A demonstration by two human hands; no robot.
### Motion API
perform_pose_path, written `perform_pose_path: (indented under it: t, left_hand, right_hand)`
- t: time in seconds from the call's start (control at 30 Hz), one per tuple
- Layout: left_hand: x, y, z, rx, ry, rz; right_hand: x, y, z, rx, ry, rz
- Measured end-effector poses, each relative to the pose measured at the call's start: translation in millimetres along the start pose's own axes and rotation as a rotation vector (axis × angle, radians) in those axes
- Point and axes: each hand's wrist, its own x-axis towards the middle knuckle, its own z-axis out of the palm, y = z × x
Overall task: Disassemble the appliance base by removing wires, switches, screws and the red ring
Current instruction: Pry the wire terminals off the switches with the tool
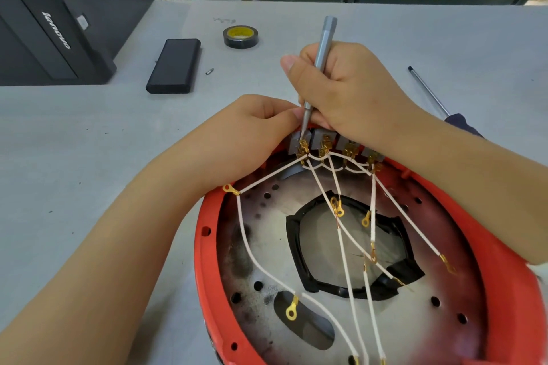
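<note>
Nearest you, the appliance base (pixel 261 284) with its red ring (pixel 207 261) sits on the grey tabletop (pixel 89 157), white wires (pixel 341 246) fanning from the switches (pixel 326 142) at its far edge. Your left hand (pixel 255 127) pinches there; your right hand (pixel 350 92) closes round the grey screwdriver (pixel 323 50). Farther off lie a black case (pixel 175 66), a tape roll (pixel 240 36) and a black computer (pixel 53 18).

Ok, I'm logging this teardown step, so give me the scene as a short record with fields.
right hand: grips grey precision screwdriver, tip at leftmost switch terminal
left hand: pinches near the same terminal
white wires: attached to switches, ring lugs loose
red ring: still on base
table: tape roll, black case
</note>
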Motion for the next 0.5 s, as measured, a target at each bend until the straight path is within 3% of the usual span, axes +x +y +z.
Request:
perform_pose_path:
  t: [0.5]
  left_hand:
    - [-0.1,0.7,-0.4,-0.009,0.003,0.003]
  right_hand:
    - [1.6,-0.6,-2.1,0.005,0.0,0.016]
